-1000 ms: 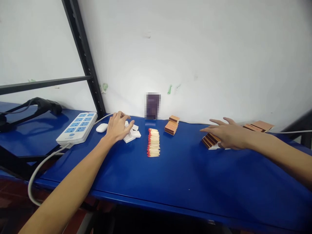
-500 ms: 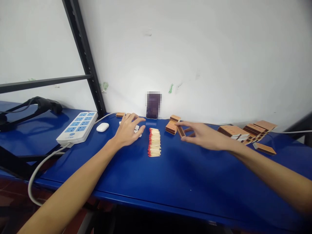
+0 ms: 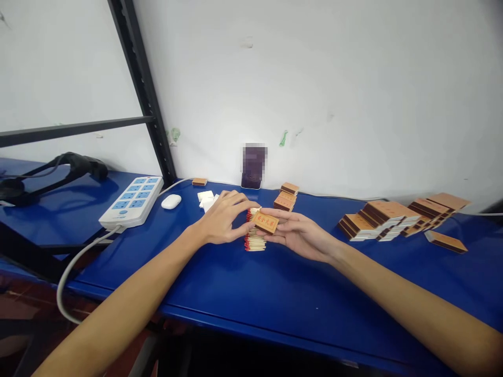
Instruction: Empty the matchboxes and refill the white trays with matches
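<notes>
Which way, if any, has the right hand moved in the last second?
Yes. The right hand went left, from the box stacks to the match pile, holding a box.

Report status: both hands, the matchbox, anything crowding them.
Fingers of left hand and right hand pinch the matchbox. Held over the match pile. Nothing between; stacked boxes lie apart, to the right.

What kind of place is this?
Likely a matchbox workshop bench: a blue table with loose matches, stacks of matchboxes, and one matchbox held by left hand and right hand.
</notes>
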The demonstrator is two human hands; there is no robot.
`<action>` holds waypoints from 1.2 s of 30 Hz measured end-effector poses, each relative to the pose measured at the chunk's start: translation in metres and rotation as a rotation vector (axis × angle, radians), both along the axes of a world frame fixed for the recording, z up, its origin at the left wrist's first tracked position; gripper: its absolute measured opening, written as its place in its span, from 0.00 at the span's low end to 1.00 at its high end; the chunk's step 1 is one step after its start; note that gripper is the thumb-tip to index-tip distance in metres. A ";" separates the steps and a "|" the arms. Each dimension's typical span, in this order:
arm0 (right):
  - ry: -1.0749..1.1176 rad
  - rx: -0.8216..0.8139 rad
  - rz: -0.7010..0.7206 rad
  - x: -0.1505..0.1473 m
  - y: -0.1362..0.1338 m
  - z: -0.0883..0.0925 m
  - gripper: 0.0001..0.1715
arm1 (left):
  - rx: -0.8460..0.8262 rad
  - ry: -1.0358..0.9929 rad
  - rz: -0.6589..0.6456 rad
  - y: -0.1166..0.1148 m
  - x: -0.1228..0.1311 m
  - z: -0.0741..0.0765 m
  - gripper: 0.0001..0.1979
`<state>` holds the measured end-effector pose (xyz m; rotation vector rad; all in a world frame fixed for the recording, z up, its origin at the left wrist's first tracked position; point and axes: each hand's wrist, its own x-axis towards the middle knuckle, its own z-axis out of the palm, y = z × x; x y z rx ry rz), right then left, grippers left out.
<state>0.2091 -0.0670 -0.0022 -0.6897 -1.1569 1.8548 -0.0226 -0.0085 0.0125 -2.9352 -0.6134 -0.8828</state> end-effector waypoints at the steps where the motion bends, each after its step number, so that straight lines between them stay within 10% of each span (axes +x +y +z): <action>1: 0.014 -0.006 -0.008 0.001 0.000 -0.001 0.25 | -0.003 0.005 -0.006 0.000 0.000 0.000 0.20; 18: -0.034 -0.067 -0.243 -0.005 0.002 -0.008 0.10 | -0.088 -0.024 0.006 -0.004 0.005 0.002 0.20; 26: -0.162 -0.005 -0.104 -0.003 0.003 0.001 0.20 | -0.219 -0.005 0.057 -0.002 0.009 -0.002 0.23; 36: -1.085 0.985 -0.440 0.002 -0.001 -0.002 0.18 | -0.182 0.092 0.093 0.001 0.002 -0.003 0.15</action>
